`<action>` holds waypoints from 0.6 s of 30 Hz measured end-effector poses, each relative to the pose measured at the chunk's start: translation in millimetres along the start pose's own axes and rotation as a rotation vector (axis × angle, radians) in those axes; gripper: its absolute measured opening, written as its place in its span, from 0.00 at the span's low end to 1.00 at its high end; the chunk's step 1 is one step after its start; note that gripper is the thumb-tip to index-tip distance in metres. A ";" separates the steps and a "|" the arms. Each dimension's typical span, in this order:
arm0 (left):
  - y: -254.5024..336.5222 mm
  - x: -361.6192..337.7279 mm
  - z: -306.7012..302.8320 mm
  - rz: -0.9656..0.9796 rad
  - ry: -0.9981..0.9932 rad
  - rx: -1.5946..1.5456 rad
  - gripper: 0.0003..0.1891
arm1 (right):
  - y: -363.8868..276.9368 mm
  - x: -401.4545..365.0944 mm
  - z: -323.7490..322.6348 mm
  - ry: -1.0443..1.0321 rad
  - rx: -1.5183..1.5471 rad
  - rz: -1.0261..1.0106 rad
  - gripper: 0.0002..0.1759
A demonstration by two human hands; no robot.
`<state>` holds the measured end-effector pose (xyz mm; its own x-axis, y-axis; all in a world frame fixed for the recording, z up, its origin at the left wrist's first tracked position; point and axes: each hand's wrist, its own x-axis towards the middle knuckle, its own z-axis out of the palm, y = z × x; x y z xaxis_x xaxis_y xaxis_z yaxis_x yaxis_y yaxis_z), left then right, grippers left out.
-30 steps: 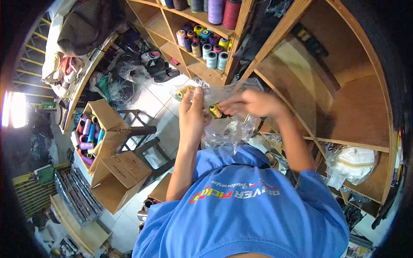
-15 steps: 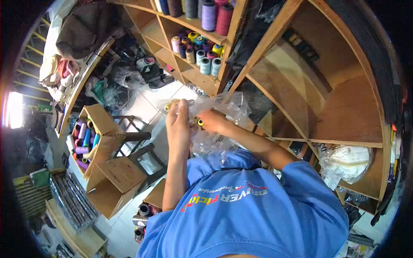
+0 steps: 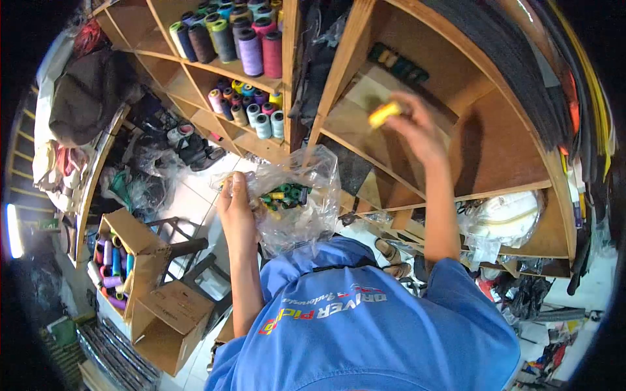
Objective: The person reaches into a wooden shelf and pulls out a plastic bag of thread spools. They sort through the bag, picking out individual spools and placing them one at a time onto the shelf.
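Observation:
My left hand (image 3: 238,207) is closed on the edge of a clear plastic bag (image 3: 319,218). Inside the bag lie several small thread spools (image 3: 287,197), mostly dark green with some yellow. Small yellowish bits show by the left fingertips, too small to make out. My right hand (image 3: 417,129) is raised in front of a wooden shelf compartment (image 3: 502,163) and grips a yellow thread spool (image 3: 385,115), slightly blurred. Behind it in the compartment, a row of small dark spools (image 3: 399,64) lies along the back.
Large thread cones (image 3: 250,52) fill a shelf rack at upper left. A cardboard box (image 3: 124,228) of coloured cones and an open carton (image 3: 171,319) stand left, near a dark stool (image 3: 207,270). A bagged white roll (image 3: 508,215) sits in the lower right shelf.
My right hand has come out of the bag and moved up and right to the shelf with the yellow spool. The left hand still holds the bag; the view has turned right.

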<state>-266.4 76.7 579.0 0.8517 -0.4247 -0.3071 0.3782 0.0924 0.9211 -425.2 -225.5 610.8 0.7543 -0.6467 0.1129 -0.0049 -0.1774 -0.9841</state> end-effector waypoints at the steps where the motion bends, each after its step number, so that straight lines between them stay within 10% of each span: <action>1: -3.0 2.3 2.8 0.014 -0.001 -0.010 0.16 | 3.7 10.6 -26.2 0.167 -0.231 -0.046 0.28; 6: -9.2 5.0 9.4 0.022 -0.011 -0.028 0.16 | 29.1 56.4 -100.1 0.673 -0.408 0.248 0.24; 18: -7.6 -1.0 11.0 0.017 0.074 -0.037 0.17 | 127.9 153.5 -163.3 0.856 -1.003 0.178 0.19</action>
<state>-274.1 66.5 574.9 0.8820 -0.3551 -0.3099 0.3757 0.1325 0.9172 -417.2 -468.6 524.7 0.0464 -0.9118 0.4080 -0.8168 -0.2698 -0.5100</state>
